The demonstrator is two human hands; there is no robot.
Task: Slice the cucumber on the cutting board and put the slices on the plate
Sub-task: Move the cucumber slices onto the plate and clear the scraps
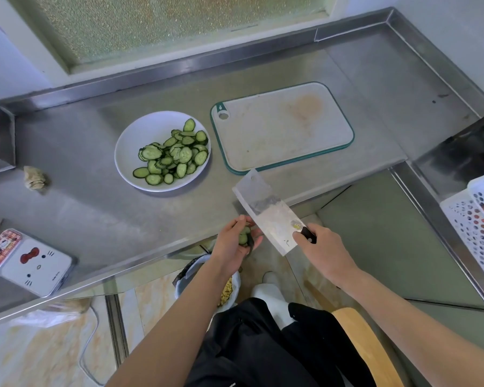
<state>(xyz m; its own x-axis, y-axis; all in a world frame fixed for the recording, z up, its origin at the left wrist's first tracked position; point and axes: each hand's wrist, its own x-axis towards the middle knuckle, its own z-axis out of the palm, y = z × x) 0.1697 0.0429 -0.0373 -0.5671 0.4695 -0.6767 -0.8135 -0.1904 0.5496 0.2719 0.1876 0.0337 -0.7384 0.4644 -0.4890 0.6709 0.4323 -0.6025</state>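
While the right grip point(322, 247) clasps the cleaver point(266, 219), the left grip point(231, 245) cups likely cucumber scraps point(244, 236).

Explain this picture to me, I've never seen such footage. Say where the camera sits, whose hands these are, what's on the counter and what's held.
No machine here: a person wears a camera on the head, looking down at their own two hands. The left hand holds a few cucumber bits. The right hand grips a cleaver by its handle. On the steel counter sit a plate of cucumber slices, a cutting board and a phone.
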